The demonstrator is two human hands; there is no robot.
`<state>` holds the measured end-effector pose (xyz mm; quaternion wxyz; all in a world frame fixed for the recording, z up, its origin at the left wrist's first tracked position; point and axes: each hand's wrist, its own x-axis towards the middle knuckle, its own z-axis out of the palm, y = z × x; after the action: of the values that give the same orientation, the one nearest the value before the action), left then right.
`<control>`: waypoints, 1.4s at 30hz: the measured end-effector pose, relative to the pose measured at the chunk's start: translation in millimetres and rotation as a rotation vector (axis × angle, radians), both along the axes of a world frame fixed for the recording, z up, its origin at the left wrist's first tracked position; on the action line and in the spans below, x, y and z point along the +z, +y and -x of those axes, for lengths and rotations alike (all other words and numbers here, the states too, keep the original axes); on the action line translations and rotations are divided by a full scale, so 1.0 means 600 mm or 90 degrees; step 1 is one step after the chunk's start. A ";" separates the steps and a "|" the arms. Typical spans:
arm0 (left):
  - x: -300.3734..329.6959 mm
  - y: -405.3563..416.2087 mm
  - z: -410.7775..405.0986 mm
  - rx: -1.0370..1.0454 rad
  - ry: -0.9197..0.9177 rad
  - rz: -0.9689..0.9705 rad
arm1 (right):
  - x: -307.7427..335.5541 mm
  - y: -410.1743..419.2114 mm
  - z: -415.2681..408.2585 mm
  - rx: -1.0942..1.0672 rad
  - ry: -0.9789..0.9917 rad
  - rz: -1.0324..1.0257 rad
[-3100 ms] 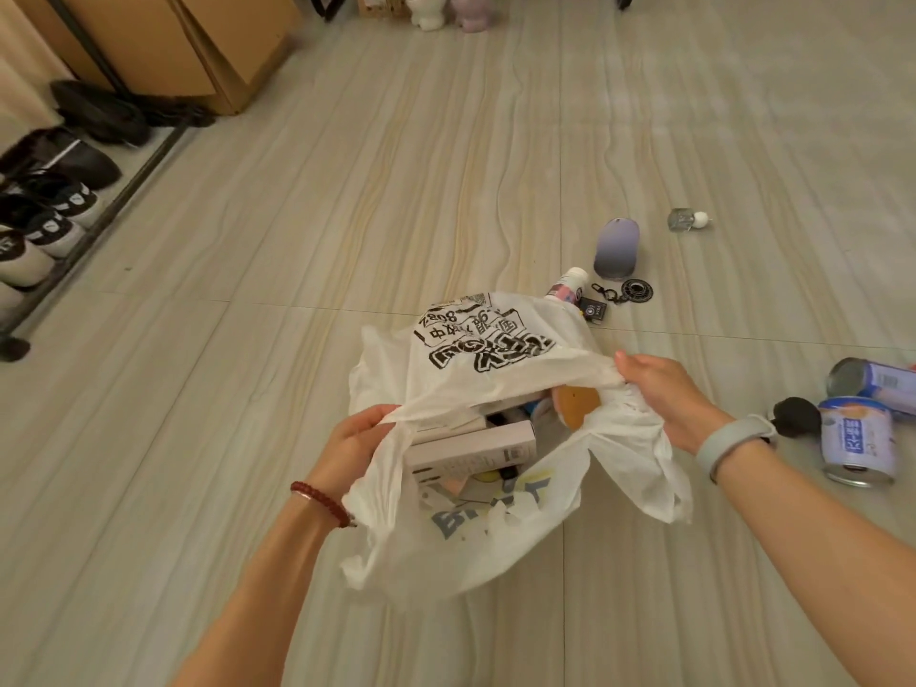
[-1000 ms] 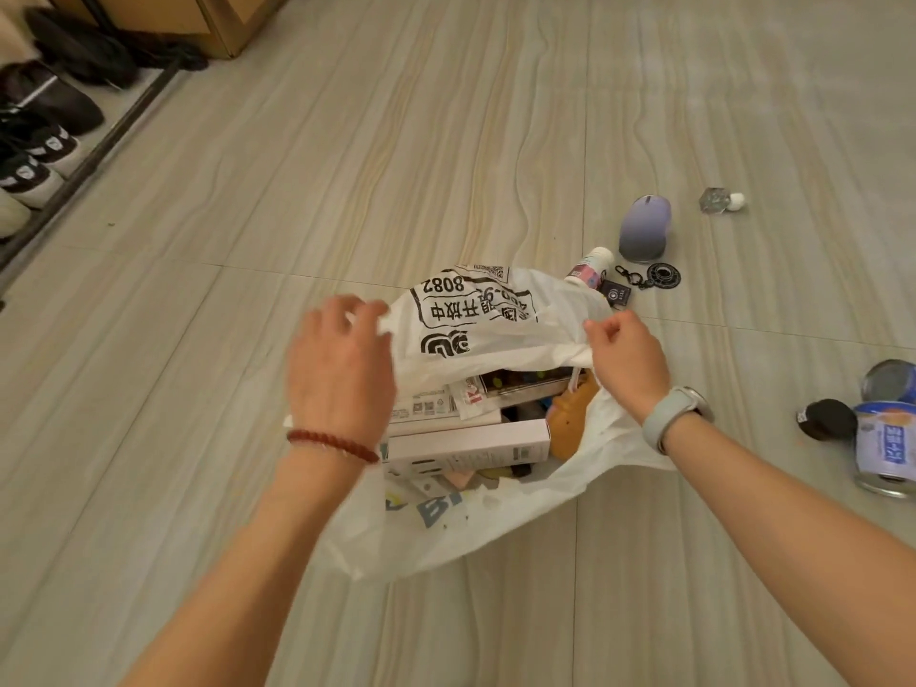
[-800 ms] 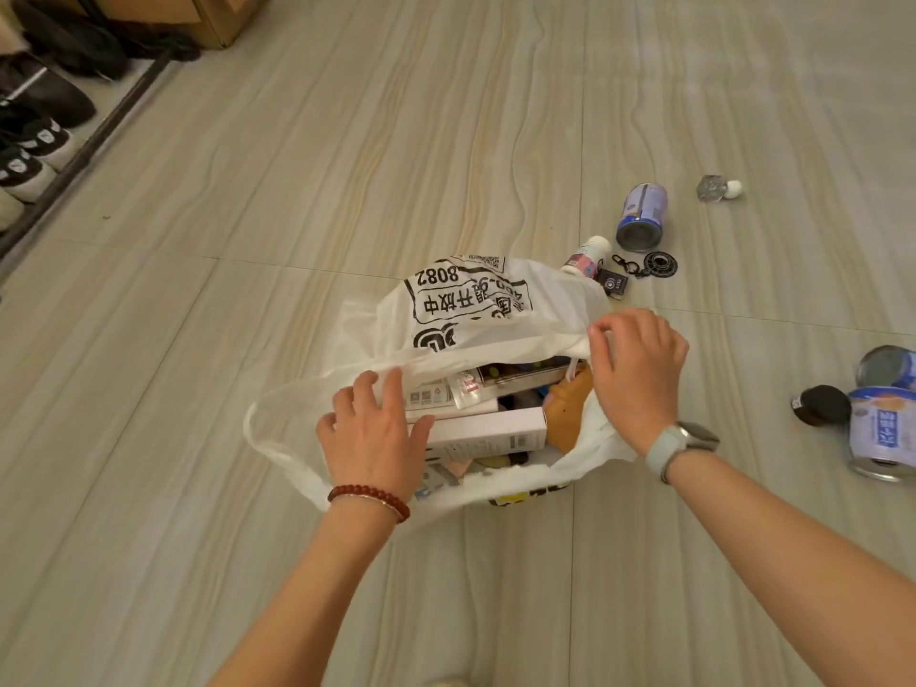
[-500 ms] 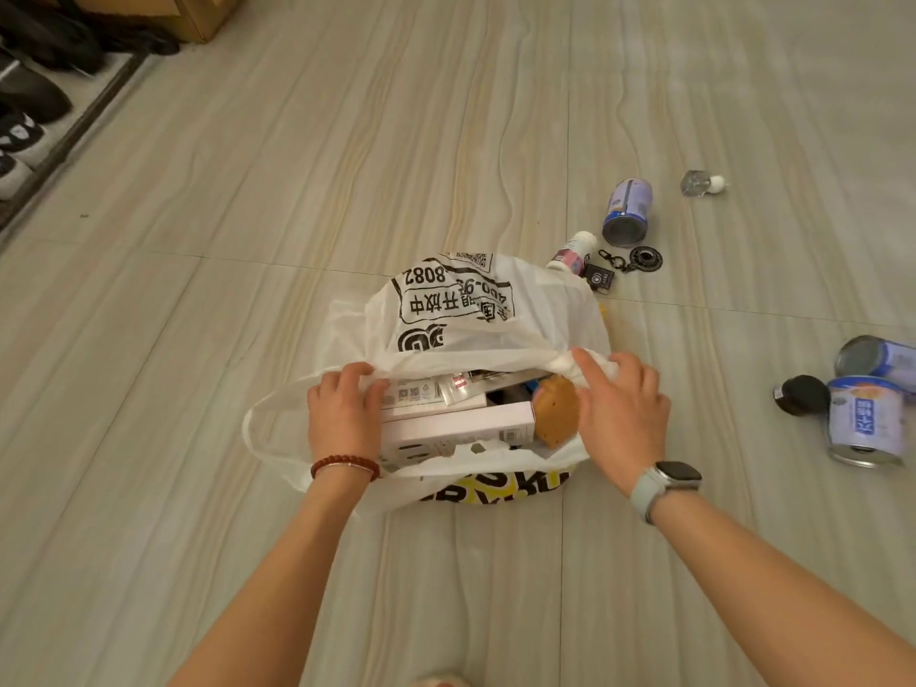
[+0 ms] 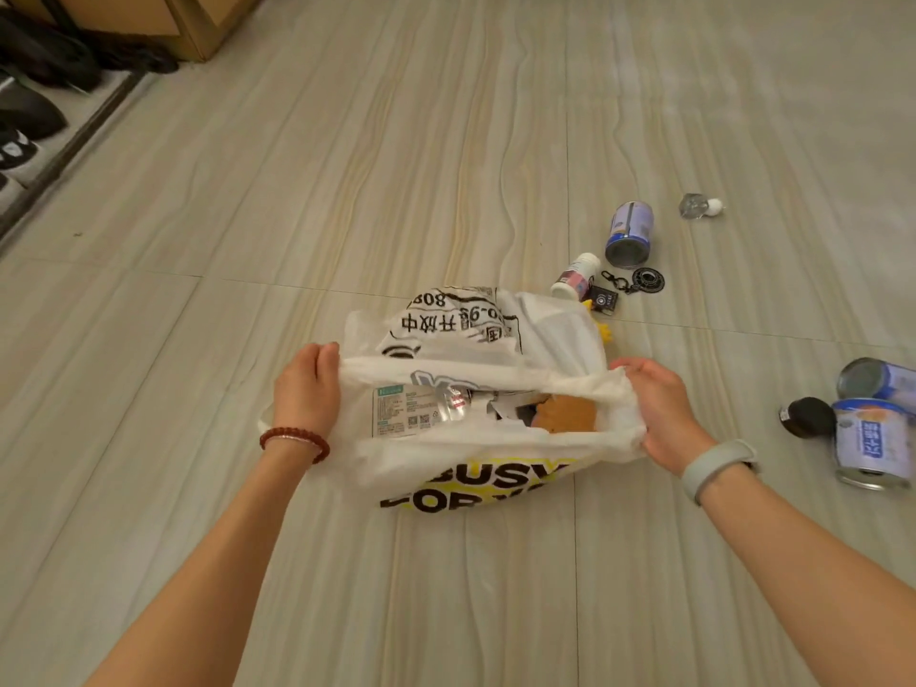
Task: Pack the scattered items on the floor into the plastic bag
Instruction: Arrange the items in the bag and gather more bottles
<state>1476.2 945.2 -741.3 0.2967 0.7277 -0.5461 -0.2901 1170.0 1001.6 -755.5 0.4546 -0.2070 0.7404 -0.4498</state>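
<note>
Pale wood-grain tile floor (image 5: 347, 190), bag sits mid-frame on it. Left hand (image 5: 307, 389) grips the left end of the white plastic bag (image 5: 471, 448) at the mouth, fingers curled over the far rim; red bead bracelet (image 5: 295, 441) on that wrist. Right hand (image 5: 661, 414) grips the right end of the mouth, plastic bunched in the fingers; grey band (image 5: 716, 468) on that wrist. Hands are apart, stretching the mouth into a wide slot. Inside: a white box (image 5: 411, 411) with a green label tab, fine print and QR codes, too small to read, and a round tan item (image 5: 565, 414) to its right. Near face of the bag reads "BUSY" over "FOR", black on yellow, partly folded under. Far face, upside down, shows black digits "808", "0-98" and Chinese characters. Just behind the bag's right corner: small white bottle (image 5: 575, 282) with pink label, black square tag (image 5: 605, 299), black round keychain (image 5: 644, 280), a bit of something yellow (image 5: 602, 329) poking out beside the bag. Further back, blue-white can (image 5: 629, 233) on its side, then a small clear bottle (image 5: 699, 206) with white cap. Right of the right hand: black round object (image 5: 805, 416) touching a blue-white tin (image 5: 870, 443) with blurred Chinese label, second tin (image 5: 877, 379) behind it. Far left edge: shoes (image 5: 25, 116) on a rack, cardboard boxes (image 5: 188, 17) at top.
</note>
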 end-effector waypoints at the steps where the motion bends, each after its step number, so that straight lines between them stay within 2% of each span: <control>1: -0.012 -0.001 -0.005 -0.016 -0.035 -0.023 | -0.007 -0.004 -0.008 0.053 0.129 -0.031; 3: -0.031 0.000 -0.013 -0.014 -0.092 -0.069 | -0.027 -0.005 -0.020 0.173 0.304 -0.064; 5: -0.034 -0.004 -0.015 0.004 -0.162 -0.081 | -0.032 -0.007 -0.019 0.276 0.374 -0.089; 8: 0.000 -0.024 0.005 0.019 -0.190 -0.027 | -0.008 -0.021 0.007 0.431 0.493 -0.138; 10: 0.034 -0.041 0.039 0.013 -0.185 0.029 | 0.021 -0.038 0.033 0.556 0.625 -0.191; 11: 0.049 -0.050 0.065 -0.008 -0.189 0.058 | 0.034 -0.047 0.047 0.615 0.675 -0.205; 13: 0.069 -0.069 0.129 -0.093 -0.203 0.102 | 0.054 -0.065 0.073 0.691 0.691 -0.197; 17: 0.079 -0.103 0.285 -0.291 -0.240 0.087 | 0.068 -0.098 0.135 0.705 0.665 -0.169; 21: 0.051 -0.116 0.412 -0.432 -0.299 0.005 | 0.039 -0.122 0.210 0.708 0.714 -0.177; 24: 0.003 -0.103 0.473 -0.501 -0.356 -0.098 | 0.002 -0.135 0.259 0.705 0.686 -0.177; 27: -0.057 -0.094 0.509 -0.524 -0.512 -0.114 | -0.036 -0.157 0.288 0.703 0.660 -0.140; 29: -0.089 -0.095 0.525 -0.489 -0.599 -0.102 | -0.063 -0.186 0.295 0.699 0.641 -0.098; 33: -0.124 -0.099 0.539 -0.419 -0.679 -0.094 | -0.117 -0.233 0.277 0.718 0.637 0.002; 36: -0.138 -0.105 0.539 -0.396 -0.651 -0.077 | -0.157 -0.246 0.261 0.722 0.652 0.051; 38: -0.140 -0.102 0.535 -0.408 -0.601 -0.059 | -0.176 -0.243 0.255 0.665 0.676 0.070; 42: -0.096 -0.082 0.538 -0.325 -0.432 -0.048 | -0.184 -0.222 0.246 0.603 0.702 0.110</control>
<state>1153.2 895.9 -798.7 -0.0081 0.6336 -0.7645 -0.1183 1022.2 868.2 -866.1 0.1437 -0.7365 0.6545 -0.0921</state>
